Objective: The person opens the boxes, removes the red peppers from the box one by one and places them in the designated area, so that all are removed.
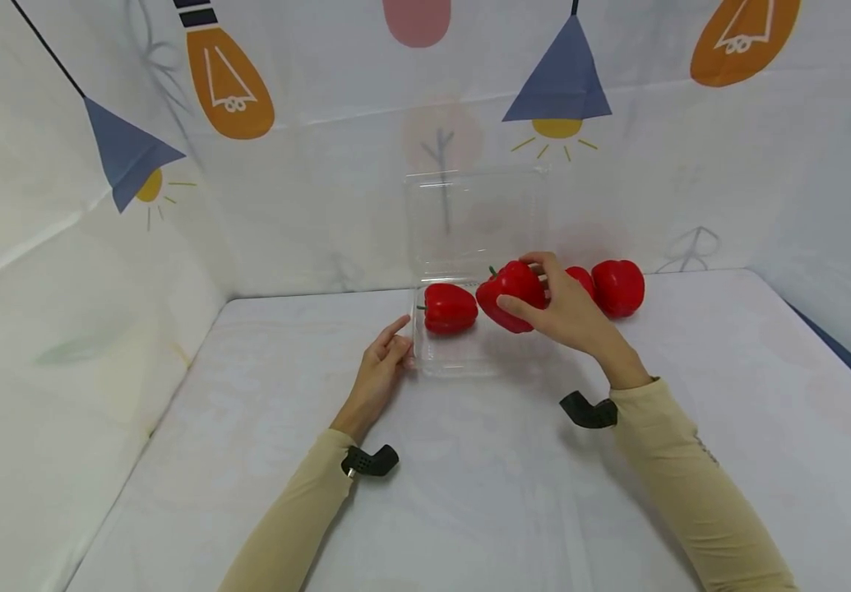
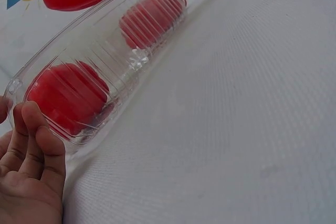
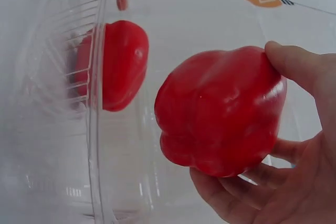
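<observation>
My right hand grips a red bell pepper over the clear plastic container, thumb on the near side and fingers round the far side. The pepper's green stem points up and left. Inside the container's left part, another red bell pepper lies on its side. At the container's left edge is my left hand. In the left wrist view its bent fingers hold the container wall near a corner, with the thumb side partly cut off by the frame.
The container's transparent lid stands raised against the white patterned backdrop. Right of the container, a red bell pepper sits on the white table beside another red pepper, partly hidden by my right hand.
</observation>
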The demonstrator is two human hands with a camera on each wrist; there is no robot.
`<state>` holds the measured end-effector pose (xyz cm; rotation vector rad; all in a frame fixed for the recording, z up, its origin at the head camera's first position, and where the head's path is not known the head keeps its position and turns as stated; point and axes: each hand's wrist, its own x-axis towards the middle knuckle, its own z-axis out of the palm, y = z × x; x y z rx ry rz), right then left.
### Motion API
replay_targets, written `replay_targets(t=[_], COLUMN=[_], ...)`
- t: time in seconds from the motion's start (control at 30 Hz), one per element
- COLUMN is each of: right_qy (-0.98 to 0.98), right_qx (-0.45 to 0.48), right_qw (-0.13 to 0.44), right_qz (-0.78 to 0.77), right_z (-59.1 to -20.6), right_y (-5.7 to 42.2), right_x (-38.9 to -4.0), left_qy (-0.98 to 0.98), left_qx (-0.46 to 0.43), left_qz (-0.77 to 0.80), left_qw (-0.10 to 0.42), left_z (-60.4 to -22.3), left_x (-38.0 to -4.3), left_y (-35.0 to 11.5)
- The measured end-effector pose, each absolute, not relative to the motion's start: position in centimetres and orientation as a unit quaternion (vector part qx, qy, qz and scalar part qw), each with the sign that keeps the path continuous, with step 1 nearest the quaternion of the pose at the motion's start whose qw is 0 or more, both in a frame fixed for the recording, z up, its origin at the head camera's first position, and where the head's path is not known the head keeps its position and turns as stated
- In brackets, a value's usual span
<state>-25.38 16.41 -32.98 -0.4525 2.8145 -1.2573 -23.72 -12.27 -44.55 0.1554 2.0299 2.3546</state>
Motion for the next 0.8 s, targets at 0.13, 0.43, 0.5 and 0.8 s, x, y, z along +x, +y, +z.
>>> replay_targets(t=[0.13, 0.43, 0.5, 0.8], right_qy=[0.907, 0.908, 0.908, 0.911], right_qx=[-0.139, -0.123, -0.122, -0.113], right_qw=[0.008, 0.016, 0.023, 0.044], right_qz=[-0.397, -0.401, -0.401, -0.393], right_z=[-32.9, -32.5, -32.3, -32.1], right_y=[16.9, 18.5, 18.9, 19.7], right_x=[-25.4, -25.5, -25.4, -25.1], left_qy=[0.646, 0.646, 0.647, 0.646], left_qx=[0.051, 0.047, 0.045, 0.049], left_qz=[0.761, 0.762, 0.761, 0.762], left_qw=[0.014, 0.01, 0.009, 0.014], left_z=[-44.5, -44.4, -44.3, -44.4], left_x=[-23.7, -23.5, -23.5, -23.4], left_y=[-12.2, -12.2, -12.1, -12.3])
